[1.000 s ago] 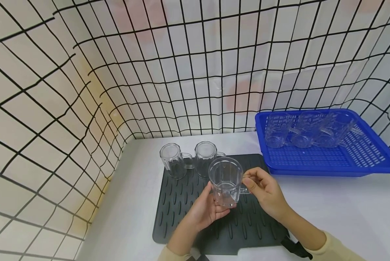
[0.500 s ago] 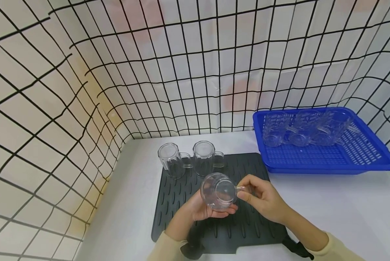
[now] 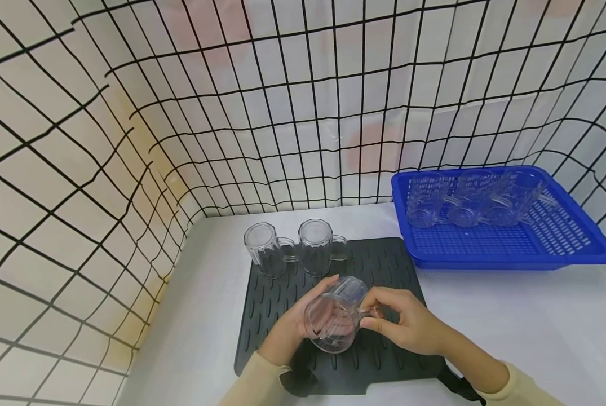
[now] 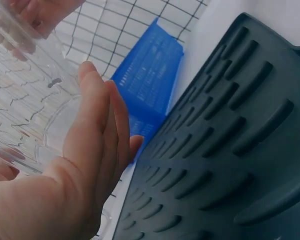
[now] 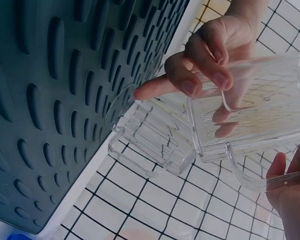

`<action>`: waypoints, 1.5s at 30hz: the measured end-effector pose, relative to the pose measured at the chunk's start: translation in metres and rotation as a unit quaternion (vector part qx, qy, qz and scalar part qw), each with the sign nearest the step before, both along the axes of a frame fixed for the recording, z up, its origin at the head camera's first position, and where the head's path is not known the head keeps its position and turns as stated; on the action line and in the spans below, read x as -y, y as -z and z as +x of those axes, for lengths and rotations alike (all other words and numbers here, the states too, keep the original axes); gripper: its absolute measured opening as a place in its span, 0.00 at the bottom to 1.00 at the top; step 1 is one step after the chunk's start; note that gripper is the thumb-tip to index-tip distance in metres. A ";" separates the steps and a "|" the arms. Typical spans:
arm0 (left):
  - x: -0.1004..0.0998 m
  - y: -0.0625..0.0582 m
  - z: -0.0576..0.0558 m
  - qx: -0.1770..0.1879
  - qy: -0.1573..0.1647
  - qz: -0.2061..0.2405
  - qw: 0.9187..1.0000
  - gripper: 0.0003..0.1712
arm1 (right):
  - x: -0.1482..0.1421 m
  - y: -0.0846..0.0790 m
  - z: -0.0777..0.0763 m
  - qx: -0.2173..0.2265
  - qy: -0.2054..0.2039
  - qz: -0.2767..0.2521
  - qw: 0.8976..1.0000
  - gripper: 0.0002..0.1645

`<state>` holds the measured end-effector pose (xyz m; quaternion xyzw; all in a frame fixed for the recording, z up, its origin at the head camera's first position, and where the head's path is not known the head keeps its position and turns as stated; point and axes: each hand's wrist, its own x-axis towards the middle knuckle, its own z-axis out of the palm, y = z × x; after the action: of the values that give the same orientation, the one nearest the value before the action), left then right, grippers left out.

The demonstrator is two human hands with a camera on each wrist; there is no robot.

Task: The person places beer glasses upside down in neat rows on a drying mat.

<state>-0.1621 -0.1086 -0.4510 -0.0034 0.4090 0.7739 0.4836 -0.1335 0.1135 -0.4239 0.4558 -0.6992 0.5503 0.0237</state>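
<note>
A clear glass mug (image 3: 347, 294) is held over the dark ribbed mat (image 3: 384, 259), tilted on its side with its mouth toward the person. My left hand (image 3: 288, 326) cups its body, thumb and fingers on different sides, some seen through the glass. In the right wrist view, those fingers lie near the base of the mug (image 5: 270, 110). My right hand (image 3: 411, 327) pinches the handle between thumb and fingers. Farther back, two more glass mugs (image 3: 271, 256) stand side by side at the mat's far left, seemingly upside down, handles pointing right.
A blue plastic basket (image 3: 477, 259) stands at the back right, with several clear mugs (image 3: 467, 211) along its far side. Black wire grid panels (image 3: 282, 121) rise behind and on the left of the white tabletop (image 3: 181, 327).
The held mug has turned from upright, mouth up, to lying tilted with its mouth toward the person. Both hands moved slightly down with it, the left hand shifting around its body.
</note>
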 end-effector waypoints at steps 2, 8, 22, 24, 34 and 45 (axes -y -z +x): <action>0.000 -0.005 0.001 0.004 0.003 0.007 1.000 0.32 | 0.000 -0.001 0.001 -0.006 -0.007 0.005 1.000 0.17; -0.001 -0.002 0.000 -0.028 0.007 0.001 1.000 0.31 | 0.001 -0.002 0.003 -0.016 -0.015 0.011 1.000 0.15; 0.004 0.006 -0.002 -0.108 -0.041 -0.050 0.992 0.29 | -0.014 -0.002 -0.011 -0.078 -0.006 -0.071 0.994 0.21; 0.004 0.002 -0.001 -0.127 -0.052 -0.048 0.989 0.26 | -0.016 -0.003 -0.013 -0.075 0.001 -0.084 0.994 0.23; 0.006 -0.007 0.005 -0.166 -0.164 -0.057 0.971 0.18 | -0.024 -0.010 -0.012 -0.018 0.039 -0.121 0.992 0.19; 0.008 -0.014 0.009 -0.214 -0.191 -0.034 0.957 0.38 | -0.026 -0.008 -0.014 -0.020 0.060 -0.138 0.988 0.22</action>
<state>-0.1533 -0.1163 -0.4367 0.0679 0.5206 0.8201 0.2277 -0.1475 0.1398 -0.4156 0.4162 -0.6425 0.6294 0.1336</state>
